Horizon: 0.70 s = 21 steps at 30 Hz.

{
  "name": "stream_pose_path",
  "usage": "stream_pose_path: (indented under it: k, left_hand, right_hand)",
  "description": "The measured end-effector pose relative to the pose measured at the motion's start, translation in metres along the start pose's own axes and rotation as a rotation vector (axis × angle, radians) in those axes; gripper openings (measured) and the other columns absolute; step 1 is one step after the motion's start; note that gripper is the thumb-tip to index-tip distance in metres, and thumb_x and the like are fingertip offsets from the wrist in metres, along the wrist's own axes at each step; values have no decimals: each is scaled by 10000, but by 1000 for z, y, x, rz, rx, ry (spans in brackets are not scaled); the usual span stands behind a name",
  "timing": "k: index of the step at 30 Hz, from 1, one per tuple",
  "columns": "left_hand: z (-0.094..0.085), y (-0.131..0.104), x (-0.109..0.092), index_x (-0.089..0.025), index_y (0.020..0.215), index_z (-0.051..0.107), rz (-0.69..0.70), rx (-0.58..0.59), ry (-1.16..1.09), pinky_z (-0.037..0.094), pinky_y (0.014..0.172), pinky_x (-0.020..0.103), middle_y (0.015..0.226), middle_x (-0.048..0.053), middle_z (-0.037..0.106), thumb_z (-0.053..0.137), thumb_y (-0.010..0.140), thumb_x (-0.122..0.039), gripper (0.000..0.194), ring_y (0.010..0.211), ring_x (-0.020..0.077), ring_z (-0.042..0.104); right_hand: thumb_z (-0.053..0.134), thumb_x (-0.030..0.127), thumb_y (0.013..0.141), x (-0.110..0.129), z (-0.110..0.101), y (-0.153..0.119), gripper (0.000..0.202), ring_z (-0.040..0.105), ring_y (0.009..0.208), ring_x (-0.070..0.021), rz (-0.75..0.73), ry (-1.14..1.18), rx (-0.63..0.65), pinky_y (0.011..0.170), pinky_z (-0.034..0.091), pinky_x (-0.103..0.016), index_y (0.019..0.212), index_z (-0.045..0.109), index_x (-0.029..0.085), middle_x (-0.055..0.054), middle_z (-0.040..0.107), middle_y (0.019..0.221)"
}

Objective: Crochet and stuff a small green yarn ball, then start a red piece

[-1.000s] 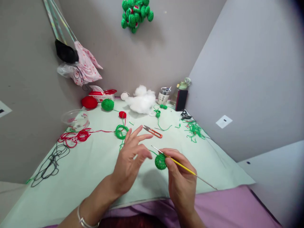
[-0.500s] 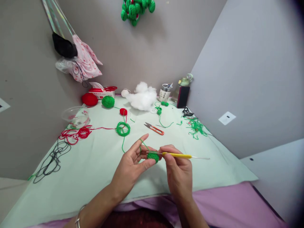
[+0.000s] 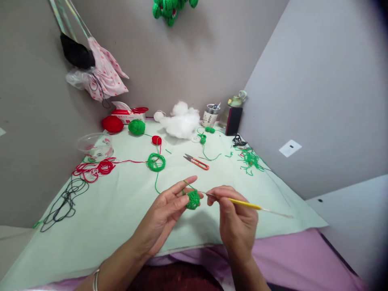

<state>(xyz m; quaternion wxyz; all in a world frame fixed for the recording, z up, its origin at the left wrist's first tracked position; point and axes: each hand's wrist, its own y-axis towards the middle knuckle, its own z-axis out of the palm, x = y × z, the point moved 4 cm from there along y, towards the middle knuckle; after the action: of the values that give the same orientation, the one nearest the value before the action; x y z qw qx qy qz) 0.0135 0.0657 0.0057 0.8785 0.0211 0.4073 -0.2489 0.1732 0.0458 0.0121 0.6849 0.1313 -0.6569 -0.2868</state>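
My left hand (image 3: 166, 208) pinches a small green crocheted piece (image 3: 192, 200) between thumb and fingers, with green yarn running over its raised index finger. My right hand (image 3: 238, 220) grips a crochet hook by its yellow handle (image 3: 245, 203). The hook's thin metal tip points left and reaches the top right edge of the green piece. From the left hand, the yarn leads back to a loose green coil (image 3: 156, 162) on the cloth. Orange-handled snips (image 3: 197, 162) lie beyond the hands.
White stuffing (image 3: 182, 121), a pen cup (image 3: 210, 116) and a phone (image 3: 234, 121) stand at the back. A red yarn ball (image 3: 112, 124), green ball (image 3: 136, 127) and plastic bowl (image 3: 96, 147) are left. Green scraps (image 3: 251, 159) lie right; black cord (image 3: 65, 204) lies left.
My right hand has moved right and slightly down with the hook, which now tilts more. My left hand has turned the green piece, showing more of it. The view has shifted slightly.
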Motion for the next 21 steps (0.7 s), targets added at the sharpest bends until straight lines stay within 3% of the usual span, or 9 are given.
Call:
stream_pose_path:
  k: [7,10,13,21]
  left_hand:
    - [-5,-2,-3,-258,1326,720,48,36,123,390,967,301,1025,30,689,754,879,-300,451,987,167,564]
    - [-2,-2,4,-324,1364,684,104,45,182,412,1012,310,1083,18,688,774,878,-289,496,1070,180,598]
    - [-1,-1,9,-368,1352,680,124,18,203,432,1061,310,1120,3,679,796,870,-249,510,1153,185,615]
    - [-3,1,10,-342,1362,663,102,11,194,488,1053,331,1106,11,667,827,846,-250,549,1140,207,668]
  right_hand:
    - [664,307,977,-3,0,2,163,596,651,-113,235,288,-16,610,497,-248,913,799,242,-9,677,763]
    - [638,261,990,0,7,-2,171,662,799,-152,163,114,74,710,540,-281,981,809,268,-34,717,885]
    - [628,193,988,3,9,-5,209,686,970,-191,33,-77,75,822,557,-318,1037,808,287,-50,754,999]
    - [617,206,1003,-13,4,-7,201,660,837,-151,148,108,30,724,543,-271,1046,792,295,-28,762,964]
